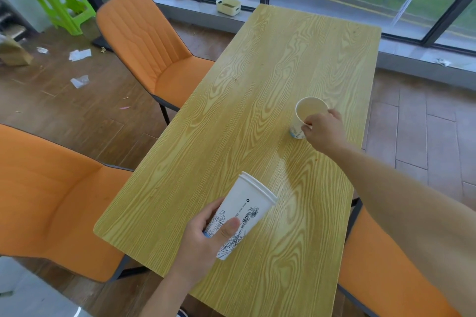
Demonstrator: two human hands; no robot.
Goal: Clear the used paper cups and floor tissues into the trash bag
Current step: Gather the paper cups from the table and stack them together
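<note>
The left grip [206, 234] is wrapped around a tilted stack of nested paper cups [242, 216] over the worktop [257, 100] — ahead and to its right, the right grip [323, 131] pinches a lone paper cup [307, 116] standing there.

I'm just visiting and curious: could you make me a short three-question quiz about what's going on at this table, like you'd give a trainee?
1. True or false: the left hand holds a stack of nested paper cups, not a single cup.
2. Multiple choice: the single cup that the right hand grips stands on A) the floor, B) the wooden table, C) an orange chair.
3. Fill in: the scraps of tissue on the floor lie to the ____ of the table.

Key:
1. True; several rims show at the top of the stack.
2. B.
3. Left, beyond the orange chair.
</note>
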